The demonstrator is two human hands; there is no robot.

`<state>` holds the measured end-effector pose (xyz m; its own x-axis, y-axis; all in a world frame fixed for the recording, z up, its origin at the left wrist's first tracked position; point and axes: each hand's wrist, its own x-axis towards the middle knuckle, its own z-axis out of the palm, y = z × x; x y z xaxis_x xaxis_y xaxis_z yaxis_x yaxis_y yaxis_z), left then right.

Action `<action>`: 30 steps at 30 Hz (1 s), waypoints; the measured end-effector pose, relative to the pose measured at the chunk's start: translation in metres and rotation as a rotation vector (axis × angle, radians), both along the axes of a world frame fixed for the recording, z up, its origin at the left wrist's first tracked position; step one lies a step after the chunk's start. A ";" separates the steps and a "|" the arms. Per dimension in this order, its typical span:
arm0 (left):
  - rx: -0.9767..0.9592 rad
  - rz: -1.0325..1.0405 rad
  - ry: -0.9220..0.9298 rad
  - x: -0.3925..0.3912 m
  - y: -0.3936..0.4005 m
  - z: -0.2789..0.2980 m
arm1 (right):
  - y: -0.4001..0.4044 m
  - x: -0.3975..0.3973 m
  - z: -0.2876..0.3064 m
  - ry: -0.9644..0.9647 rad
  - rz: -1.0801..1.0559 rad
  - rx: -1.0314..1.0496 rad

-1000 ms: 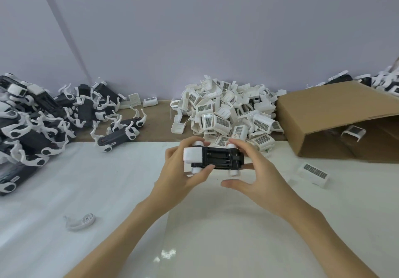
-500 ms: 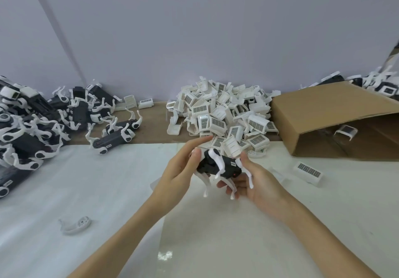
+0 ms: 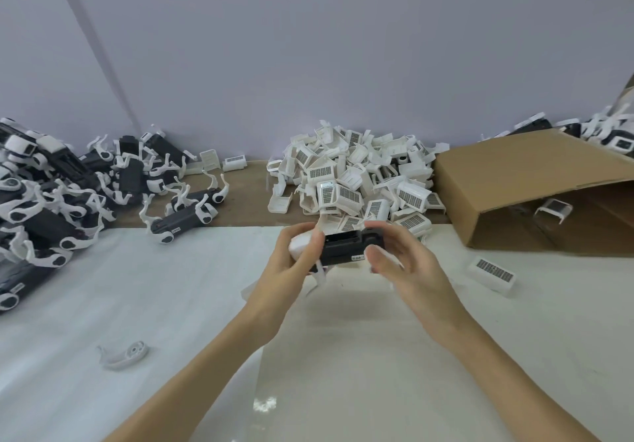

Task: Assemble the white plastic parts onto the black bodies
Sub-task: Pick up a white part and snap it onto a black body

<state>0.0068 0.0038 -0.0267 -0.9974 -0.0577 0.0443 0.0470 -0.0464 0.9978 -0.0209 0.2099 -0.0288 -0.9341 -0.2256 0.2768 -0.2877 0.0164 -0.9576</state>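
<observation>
Both hands, left hand (image 3: 291, 263) and right hand (image 3: 408, 266), grasp one black body (image 3: 346, 248) above the white table (image 3: 171, 287), before an uncounted white-parts heap (image 3: 356, 181); one cardboard box (image 3: 535, 181) right, one loose leg (image 3: 123, 356) left.

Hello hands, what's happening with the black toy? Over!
Left hand grips black body at its white end. Right hand holds other end. Body held above table, white legs hanging. Nothing blocking.
</observation>
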 end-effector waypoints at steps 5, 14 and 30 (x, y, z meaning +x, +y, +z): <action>0.170 0.095 0.095 0.001 -0.004 0.002 | -0.008 0.007 -0.008 0.367 -0.042 0.306; -0.073 0.105 0.254 0.004 -0.009 0.001 | -0.005 0.006 -0.011 0.335 -0.030 0.336; 0.656 0.115 -0.177 -0.008 -0.006 0.003 | -0.005 0.005 -0.012 0.134 -0.060 0.295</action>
<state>-0.0013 -0.0019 -0.0235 -0.9722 -0.1230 -0.1993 -0.0736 -0.6476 0.7584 -0.0156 0.2047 -0.0405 -0.9077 -0.2603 0.3291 -0.4011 0.3083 -0.8626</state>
